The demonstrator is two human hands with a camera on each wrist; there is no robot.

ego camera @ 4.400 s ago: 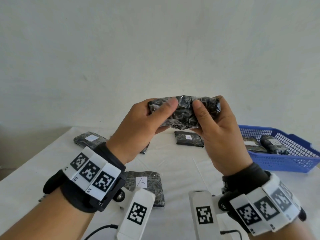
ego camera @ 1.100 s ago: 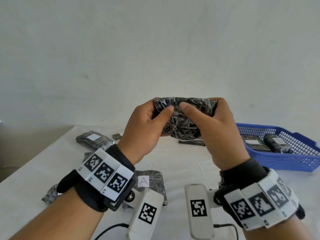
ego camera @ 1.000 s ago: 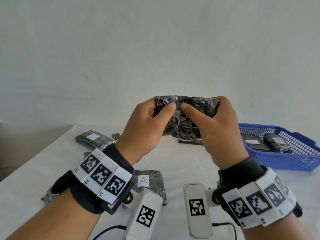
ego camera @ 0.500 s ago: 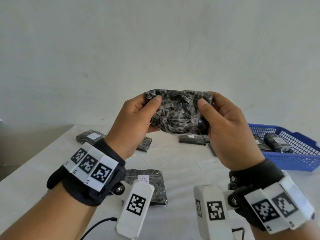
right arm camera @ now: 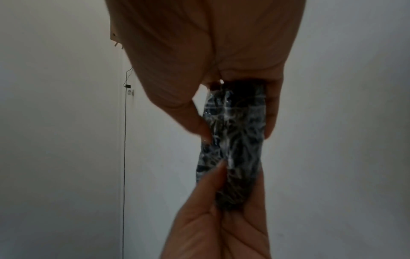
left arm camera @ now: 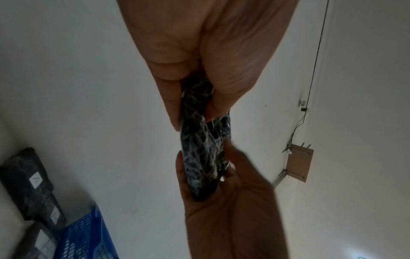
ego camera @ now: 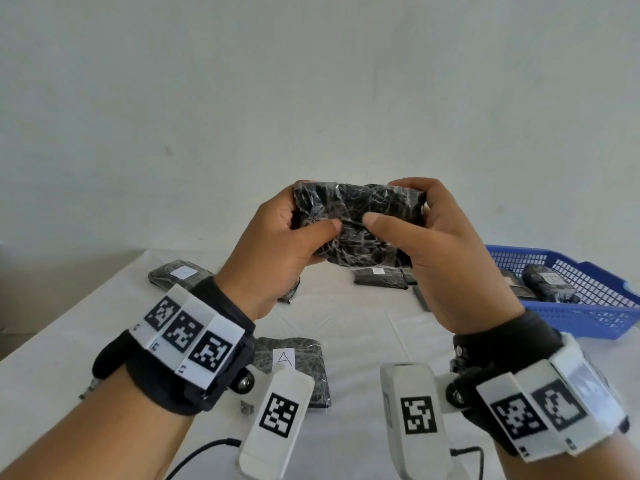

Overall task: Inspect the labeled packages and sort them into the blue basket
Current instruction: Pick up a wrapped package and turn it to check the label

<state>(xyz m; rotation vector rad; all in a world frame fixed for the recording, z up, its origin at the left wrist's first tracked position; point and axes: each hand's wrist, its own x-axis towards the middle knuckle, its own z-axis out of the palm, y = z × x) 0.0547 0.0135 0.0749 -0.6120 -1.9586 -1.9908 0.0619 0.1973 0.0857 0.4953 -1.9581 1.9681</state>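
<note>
I hold a black, crinkly plastic-wrapped package (ego camera: 360, 220) up in front of me, above the white table (ego camera: 356, 327). My left hand (ego camera: 280, 244) grips its left end, thumb on the near face. My right hand (ego camera: 440, 251) grips the right end in the same way. No label shows on the side facing me. Both wrist views show the package (left arm camera: 201, 154) (right arm camera: 233, 140) edge-on, pinched between thumb and fingers of both hands. The blue basket (ego camera: 595, 310) stands at the right with two wrapped packages (ego camera: 547, 284) inside.
Several more black packages lie on the table: one marked A (ego camera: 294, 365) near my wrists, one at far left (ego camera: 176, 275), one at centre back (ego camera: 379, 278). A cable (ego camera: 204, 452) runs along the near edge. A plain white wall stands behind.
Both thumbs slid inward toward the middle of the package's near face, and the package was turned a little in my hands. It stays raised at about the same height.
</note>
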